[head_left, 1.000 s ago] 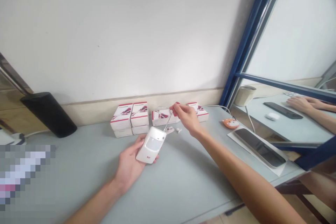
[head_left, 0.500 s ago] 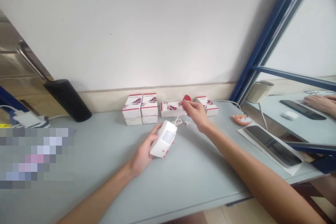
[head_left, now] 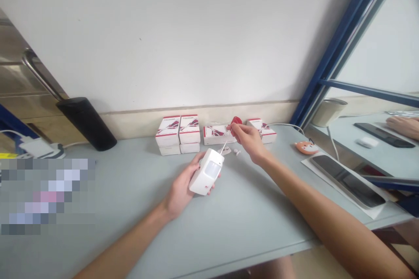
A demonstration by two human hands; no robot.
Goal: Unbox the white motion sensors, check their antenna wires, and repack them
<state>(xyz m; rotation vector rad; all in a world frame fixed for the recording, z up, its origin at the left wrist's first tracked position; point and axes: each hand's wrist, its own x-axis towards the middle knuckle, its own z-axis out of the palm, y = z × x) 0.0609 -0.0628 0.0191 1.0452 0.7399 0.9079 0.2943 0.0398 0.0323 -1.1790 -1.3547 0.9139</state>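
Note:
My left hand is wrapped round a white motion sensor, held tilted above the desk with its pale window facing up. In my right hand is a screwdriver with a red handle, pinched between thumb and fingers. Its thin shaft slants down to the far end of the sensor, where the tip seems to meet the casing; the exact contact is too small to make out. Small white parts lie on the desk just beyond the sensor, below my right hand.
White and red boxes stand stacked by the wall, with a flat box and another box to their right. A black cylinder leans at left. An orange pouch and a dark phone-like slab lie at right.
The whole view has shifted slightly, so things sit a little further right. Both hands keep their holds on the sensor and the screwdriver; the red handle looks slightly turned.

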